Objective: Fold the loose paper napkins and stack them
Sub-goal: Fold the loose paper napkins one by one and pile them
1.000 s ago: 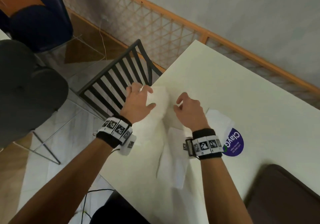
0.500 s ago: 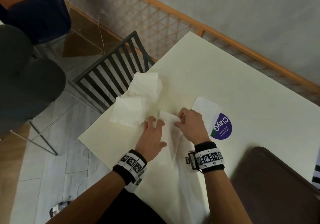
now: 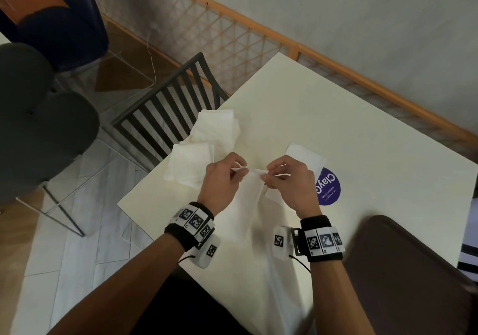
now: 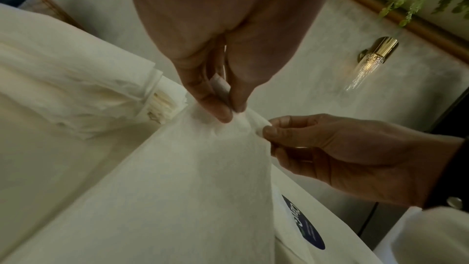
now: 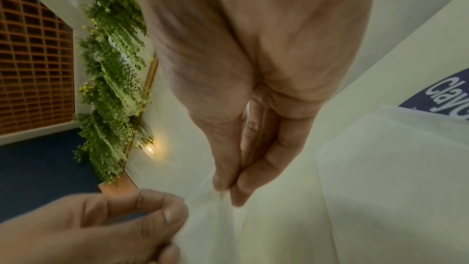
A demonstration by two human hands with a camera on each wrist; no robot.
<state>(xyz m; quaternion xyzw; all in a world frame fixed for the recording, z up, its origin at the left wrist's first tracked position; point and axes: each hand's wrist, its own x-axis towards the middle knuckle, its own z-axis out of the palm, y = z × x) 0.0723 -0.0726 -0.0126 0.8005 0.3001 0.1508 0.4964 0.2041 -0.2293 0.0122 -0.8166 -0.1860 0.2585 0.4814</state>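
Observation:
A loose white napkin point(image 3: 249, 205) hangs above the cream table point(image 3: 336, 117), held up by its top edge. My left hand point(image 3: 239, 170) pinches that edge between thumb and forefinger, and my right hand point(image 3: 265, 176) pinches it a short way to the right. The left wrist view shows both pinches on the napkin point(image 4: 203, 168), left hand point(image 4: 232, 114) above and right hand point(image 4: 266, 127) beside it. In the right wrist view the right hand point(image 5: 228, 190) grips the napkin point(image 5: 223, 228). Two piles of folded napkins point(image 3: 207, 143) lie at the table's left edge. Another napkin point(image 3: 305, 157) lies flat to the right.
A round purple sticker point(image 3: 328, 191) is on the table by my right wrist. A black slatted chair point(image 3: 165, 112) stands against the table's left edge, a dark brown chair back point(image 3: 403, 277) at the lower right. An orange lattice railing point(image 3: 258, 39) runs behind the table.
Both hands left the table surface and lifted the loose napkin by its top edge. A second ago they were at the folded piles, which now lie free at the left.

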